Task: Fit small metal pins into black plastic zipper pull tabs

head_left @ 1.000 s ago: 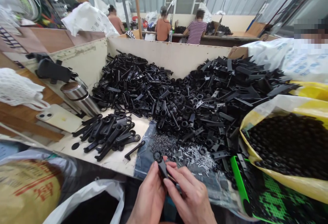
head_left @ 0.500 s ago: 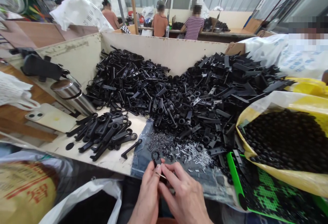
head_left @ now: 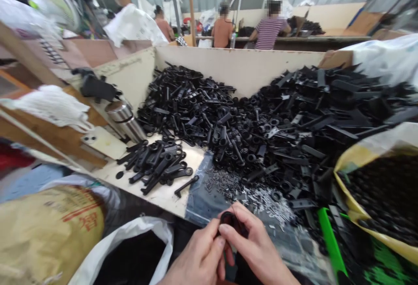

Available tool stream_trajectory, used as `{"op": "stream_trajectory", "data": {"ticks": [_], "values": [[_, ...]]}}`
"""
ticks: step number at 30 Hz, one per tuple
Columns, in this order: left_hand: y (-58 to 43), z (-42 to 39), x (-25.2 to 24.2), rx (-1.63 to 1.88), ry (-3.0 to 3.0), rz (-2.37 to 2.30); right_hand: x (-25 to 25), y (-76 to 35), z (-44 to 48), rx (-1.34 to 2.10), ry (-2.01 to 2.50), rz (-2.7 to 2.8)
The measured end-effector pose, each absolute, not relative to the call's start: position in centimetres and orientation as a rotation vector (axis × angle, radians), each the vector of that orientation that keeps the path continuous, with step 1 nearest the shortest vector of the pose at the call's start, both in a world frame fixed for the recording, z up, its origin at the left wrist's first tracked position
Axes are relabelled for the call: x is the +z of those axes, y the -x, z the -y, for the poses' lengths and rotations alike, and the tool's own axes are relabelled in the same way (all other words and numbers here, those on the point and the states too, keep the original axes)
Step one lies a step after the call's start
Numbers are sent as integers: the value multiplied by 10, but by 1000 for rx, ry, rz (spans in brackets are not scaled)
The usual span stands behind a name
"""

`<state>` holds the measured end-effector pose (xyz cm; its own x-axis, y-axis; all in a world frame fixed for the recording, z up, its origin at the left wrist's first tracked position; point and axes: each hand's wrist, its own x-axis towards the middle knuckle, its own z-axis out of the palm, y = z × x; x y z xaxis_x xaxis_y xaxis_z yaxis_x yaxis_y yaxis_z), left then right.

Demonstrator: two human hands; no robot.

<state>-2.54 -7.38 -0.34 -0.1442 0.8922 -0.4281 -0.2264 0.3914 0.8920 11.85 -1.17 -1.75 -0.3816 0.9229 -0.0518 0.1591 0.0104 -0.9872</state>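
Observation:
Close together at the front edge of the bench, both my hands are closed on one black plastic part with a ring-shaped end (head_left: 226,218). My left hand (head_left: 204,250) grips it from the left, its thumb below the ring. The thumb of my right hand (head_left: 253,237) presses against the ring, with the fingers curled round the far side. The rest of the part is hidden by my hands. Just beyond them lie small silver pins (head_left: 269,204) and a patch of small dark grey pieces (head_left: 224,182) on a dark sheet (head_left: 199,200).
Behind rises a large heap of black plastic parts (head_left: 183,102). Left are a smaller pile of black handles (head_left: 160,163), a steel flask (head_left: 126,119) and a phone (head_left: 104,142). Right are a yellow-edged sack (head_left: 342,167) and a green tray (head_left: 331,241). Several people sit farther back.
The view has swung left. My right hand has turned, bringing its thumb onto the ring of the black part. A thin metal piece seen between my fingers earlier no longer shows.

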Motion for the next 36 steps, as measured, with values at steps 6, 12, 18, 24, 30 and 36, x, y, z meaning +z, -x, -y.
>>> {"op": "stream_trajectory", "data": {"ticks": [6,12,18,24,30,36], "values": [[84,44,-2,1288,-1119,-1771,-18,-109,0,1109,1104,1764],[138,-4,-36,1101,-2060,-2328,-6,-129,-23,781,1223,1939],[132,-15,-66,1177,-2154,-2337,0,-183,-63,355,1517,1942],[119,-14,-53,1295,-2073,-2299,-5,-205,-113,348,1611,2021],[53,8,-38,1261,-1510,-1580,7,-205,-108,432,1565,2033],[-17,10,-35,1132,-621,-1199,1,-186,-43,780,1522,1648]]}}
